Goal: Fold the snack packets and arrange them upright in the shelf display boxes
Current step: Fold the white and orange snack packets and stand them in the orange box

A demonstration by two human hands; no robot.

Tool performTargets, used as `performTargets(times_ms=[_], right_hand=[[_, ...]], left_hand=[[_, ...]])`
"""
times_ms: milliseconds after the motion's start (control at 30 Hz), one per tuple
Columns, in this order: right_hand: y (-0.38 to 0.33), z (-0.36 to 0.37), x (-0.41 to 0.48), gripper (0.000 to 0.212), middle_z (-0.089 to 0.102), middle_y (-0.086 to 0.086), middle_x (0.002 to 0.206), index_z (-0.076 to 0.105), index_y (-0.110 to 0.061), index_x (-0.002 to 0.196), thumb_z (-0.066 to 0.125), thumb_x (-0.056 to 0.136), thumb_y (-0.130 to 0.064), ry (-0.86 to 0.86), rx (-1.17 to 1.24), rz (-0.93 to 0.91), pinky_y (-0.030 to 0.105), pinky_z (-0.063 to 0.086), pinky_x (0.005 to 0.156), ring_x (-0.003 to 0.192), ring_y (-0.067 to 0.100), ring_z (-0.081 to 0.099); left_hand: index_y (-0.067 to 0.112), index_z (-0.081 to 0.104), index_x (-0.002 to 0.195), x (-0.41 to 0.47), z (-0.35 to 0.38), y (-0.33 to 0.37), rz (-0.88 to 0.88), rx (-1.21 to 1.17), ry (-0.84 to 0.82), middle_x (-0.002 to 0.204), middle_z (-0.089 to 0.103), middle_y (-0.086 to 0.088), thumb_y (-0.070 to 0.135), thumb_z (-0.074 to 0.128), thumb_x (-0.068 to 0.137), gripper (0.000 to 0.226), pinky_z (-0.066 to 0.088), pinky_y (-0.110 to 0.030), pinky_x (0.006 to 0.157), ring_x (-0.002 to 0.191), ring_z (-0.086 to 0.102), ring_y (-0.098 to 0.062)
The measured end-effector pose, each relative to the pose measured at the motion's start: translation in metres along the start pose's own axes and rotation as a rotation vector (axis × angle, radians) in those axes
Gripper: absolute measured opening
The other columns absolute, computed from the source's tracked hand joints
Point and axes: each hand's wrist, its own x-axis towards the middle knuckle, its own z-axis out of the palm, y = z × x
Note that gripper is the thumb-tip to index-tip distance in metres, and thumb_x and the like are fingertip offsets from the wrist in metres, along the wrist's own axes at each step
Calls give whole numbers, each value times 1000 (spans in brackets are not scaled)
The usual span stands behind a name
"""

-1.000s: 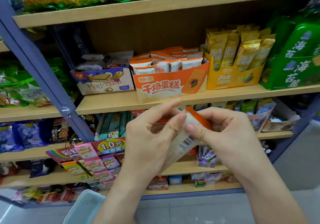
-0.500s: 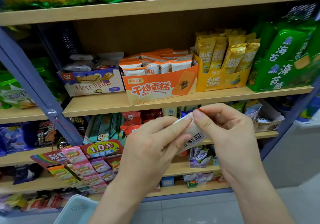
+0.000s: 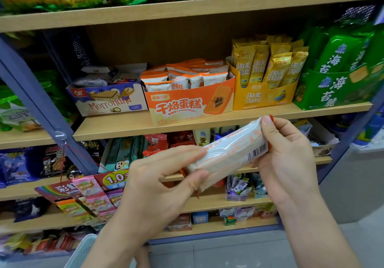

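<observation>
Two grips share one snack packet [image 3: 226, 153], held in the air in front of the shelving. The left grip [image 3: 158, 184] pinches the packet's lower left end between thumb and forefinger. The right grip [image 3: 288, 159] is closed on the upper right end, thumb pressed over the orange seam beside the barcode. Whether that end flap is already tucked under is hard to tell from this angle.

The packet's long axis slants from lower left up to upper right, its white back face turned toward the camera. Its likely home, the orange display box [image 3: 187, 105], sits above the packet and a little left of its middle, on the wooden shelf [image 3: 116, 126] beyond both hands. Matching packets [image 3: 187, 78] already stand upright in it. The right grip rides higher, just under the shelf lip, so I judge it the nearer one to lift the packet in once it is turned on end.

Left of the orange box on the same shelf is a wafer box [image 3: 108, 101]. To its right stands a yellow box [image 3: 264, 98] of gold packets, then green seaweed packs [image 3: 336, 85]. More stocked shelves run above and below, a pale basket [image 3: 83, 251] shows at the bottom edge, and grey floor [image 3: 228, 253] lies beneath.
</observation>
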Motion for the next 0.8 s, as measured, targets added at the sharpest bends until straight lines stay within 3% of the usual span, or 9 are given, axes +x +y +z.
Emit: performTargets(times_ms=[233, 367, 400, 467, 533, 600, 633, 733, 800], right_hand=[[1, -1, 2, 19, 63, 3, 77, 63, -12, 84, 62, 75, -28, 9, -1, 14, 34, 51, 70, 74, 13, 59], [0, -4, 4, 16, 65, 0, 79, 61, -15, 89, 63, 78, -27, -21, -57, 4, 33, 51, 70, 76, 13, 61], [0, -6, 5, 17, 67, -3, 88, 59, -19, 96, 65, 81, -25, -47, -165, -24, 33, 51, 71, 82, 12, 62], [-3, -11, 1, 43, 57, -12, 121, 47, -39, 116, 72, 82, -28, -168, -553, -168, 30, 51, 82, 108, 6, 58], [-11, -13, -10, 73, 29, -27, 145, 30, -62, 128, 75, 71, -51, -434, -937, -343, 31, 37, 104, 135, -4, 31], [-10, -8, -20, 87, 8, -33, 153, 13, -68, 136, 58, 62, -77, -729, -1263, -465, 40, 14, 115, 145, -6, 0], [-5, -6, -23, 86, 9, -31, 155, 7, -67, 138, 49, 63, -80, -792, -1373, -540, 43, 8, 117, 145, -6, -4], [6, 0, -21, 65, 43, -24, 138, 24, -55, 142, 41, 81, -64, -723, -1363, -699, 48, 22, 114, 132, -2, 34], [7, 0, -18, 53, 53, -25, 124, 37, -49, 139, 47, 88, -55, -703, -1229, -688, 42, 37, 104, 118, -1, 47]], left_hand=[[21, 67, 119, -1, -3, 1, -71, -77, -17, 115, 67, 19, 31, 65, 82, 38, 56, -20, 82, 108, 64, 2], [39, 70, 108, 0, -4, 7, -248, -215, -15, 104, 72, 20, 36, 76, 77, 32, 59, -20, 66, 99, 68, -1], [39, 72, 102, 1, -4, 9, -324, -257, 12, 98, 73, 19, 38, 79, 76, 28, 58, -20, 63, 94, 69, -2], [33, 78, 90, 6, -4, 8, -444, -325, 83, 86, 75, 12, 37, 78, 71, 19, 57, -20, 58, 83, 72, -7], [25, 78, 81, 11, -5, 5, -528, -386, 129, 79, 76, 3, 30, 73, 65, 17, 57, -22, 57, 76, 73, -12], [21, 79, 76, 16, -5, 2, -585, -445, 134, 77, 75, -4, 30, 73, 64, 16, 58, -26, 61, 73, 73, -17], [21, 79, 77, 17, -4, 1, -620, -487, 121, 77, 75, -7, 33, 73, 63, 19, 58, -30, 63, 74, 72, -20], [18, 79, 86, 18, -3, 0, -736, -668, 69, 87, 75, -12, 35, 71, 65, 28, 58, -30, 63, 81, 73, -25], [17, 78, 93, 17, -4, 0, -750, -717, 15, 92, 75, -13, 40, 69, 67, 36, 59, -28, 64, 84, 72, -26]])
